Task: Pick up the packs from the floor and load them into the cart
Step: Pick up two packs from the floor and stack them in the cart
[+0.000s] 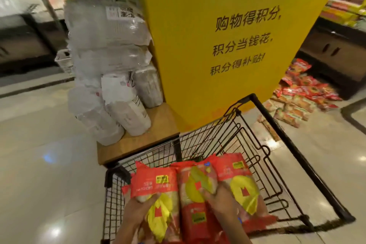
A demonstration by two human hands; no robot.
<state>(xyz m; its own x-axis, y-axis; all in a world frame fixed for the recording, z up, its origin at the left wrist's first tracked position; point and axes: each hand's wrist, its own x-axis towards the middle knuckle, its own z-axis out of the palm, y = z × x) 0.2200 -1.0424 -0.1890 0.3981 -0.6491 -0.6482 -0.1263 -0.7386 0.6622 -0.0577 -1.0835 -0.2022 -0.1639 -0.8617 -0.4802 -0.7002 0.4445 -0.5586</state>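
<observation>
Both hands, left (138, 209) and right (221, 202), grip red packs (190, 190) low in the cart (263, 148); more packs (303, 93) remain on the floor. Slick wrappers could slip.

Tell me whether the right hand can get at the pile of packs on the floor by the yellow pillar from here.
Probably not as things stand. The right hand is on red packs over the cart, and the floor pile lies beyond the cart's far right corner, with the wire basket between. Stepping round looks necessary.
</observation>
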